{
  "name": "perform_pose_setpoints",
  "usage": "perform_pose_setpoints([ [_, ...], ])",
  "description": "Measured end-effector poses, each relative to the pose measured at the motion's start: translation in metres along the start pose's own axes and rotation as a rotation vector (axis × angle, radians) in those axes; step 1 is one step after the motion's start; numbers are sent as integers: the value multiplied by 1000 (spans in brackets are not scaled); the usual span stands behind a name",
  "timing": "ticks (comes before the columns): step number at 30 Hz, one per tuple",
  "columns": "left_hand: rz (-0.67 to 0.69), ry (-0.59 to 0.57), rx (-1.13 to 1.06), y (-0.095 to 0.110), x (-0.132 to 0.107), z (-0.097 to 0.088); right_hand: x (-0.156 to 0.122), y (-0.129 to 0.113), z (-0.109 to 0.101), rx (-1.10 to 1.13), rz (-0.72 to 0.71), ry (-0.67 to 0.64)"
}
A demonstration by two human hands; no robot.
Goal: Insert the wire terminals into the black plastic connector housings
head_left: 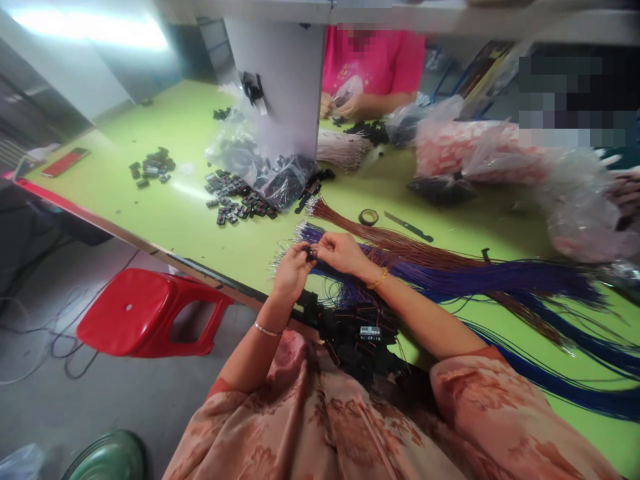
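Note:
My left hand (pixel 291 272) and my right hand (pixel 341 252) meet above the near edge of the green table (pixel 190 207). Both are pinched around a small black connector (pixel 311 252) between the fingertips. A purple wire appears to run into it, though I cannot tell which hand holds the wire. Just beyond my hands lies a bundle of purple wires (pixel 450 277), and behind that a bundle of brown wires (pixel 400 243). A heap of black connectors with wires (pixel 363 333) sits at the table edge by my lap.
Loose black connectors (pixel 239 200) and a second small pile (pixel 151 165) lie to the left. Plastic bags of parts (pixel 280 177), a tape roll (pixel 369 217) and a black tool (pixel 409 227) sit further back. A person in a pink shirt (pixel 373 67) works opposite. A red stool (pixel 145 312) stands beside the table.

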State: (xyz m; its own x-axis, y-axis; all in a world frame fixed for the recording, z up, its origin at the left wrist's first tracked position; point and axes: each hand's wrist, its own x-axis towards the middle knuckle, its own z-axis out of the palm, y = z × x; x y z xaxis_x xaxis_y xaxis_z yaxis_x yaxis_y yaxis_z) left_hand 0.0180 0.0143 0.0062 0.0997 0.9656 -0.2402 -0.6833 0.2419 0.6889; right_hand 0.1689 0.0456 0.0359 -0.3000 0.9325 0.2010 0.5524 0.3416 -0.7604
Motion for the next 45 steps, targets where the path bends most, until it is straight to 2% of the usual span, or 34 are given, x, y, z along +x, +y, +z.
perform_pose_setpoints([
  [5,30,9,57,-2,-2,2,1,0,2,0,50,-27],
  [8,85,12,168,-4,-4,5,0,-1,3,36,81,-55],
  [11,114,25,247,-5,-6,5,-1,-3,2,30,33,-61],
  [15,89,55,216,-5,-6,4,-3,-3,0,11,-62,-105],
  [20,101,46,296,-6,-6,6,-3,-2,-1,2,-36,-88],
  [22,183,60,392,-6,-14,11,0,1,-6,68,2,-150],
  [24,362,46,551,-6,-30,22,6,6,-12,150,67,-242],
  [25,466,-7,653,-8,-40,28,9,8,-14,170,95,-277],
  [26,541,-117,763,-12,-51,35,12,10,-16,165,108,-302],
  [27,583,-279,871,-18,-62,42,14,11,-17,137,103,-320],
  [29,596,-688,1083,-33,-81,55,18,11,-14,31,66,-342],
  [31,601,-1001,1246,-49,-92,65,18,7,-6,-105,34,-336],
  [32,616,-1091,1311,-56,-95,69,17,4,-3,-166,24,-327],
  [34,673,-1168,1386,-62,-96,72,14,-2,4,-238,10,-304],
  [37,735,-1130,1315,-52,-94,69,6,-7,6,-204,-16,-262],
  [39,692,-1021,1188,-34,-90,62,1,-7,5,-148,-33,-249],
  [41,618,-806,1066,-11,-80,51,-4,-5,5,-140,-68,-284],
  [43,598,-510,1002,15,-62,35,-9,-3,6,-211,-122,-303],
  [45,633,-195,1017,43,-35,12,-13,-4,8,-290,-186,-294],
])
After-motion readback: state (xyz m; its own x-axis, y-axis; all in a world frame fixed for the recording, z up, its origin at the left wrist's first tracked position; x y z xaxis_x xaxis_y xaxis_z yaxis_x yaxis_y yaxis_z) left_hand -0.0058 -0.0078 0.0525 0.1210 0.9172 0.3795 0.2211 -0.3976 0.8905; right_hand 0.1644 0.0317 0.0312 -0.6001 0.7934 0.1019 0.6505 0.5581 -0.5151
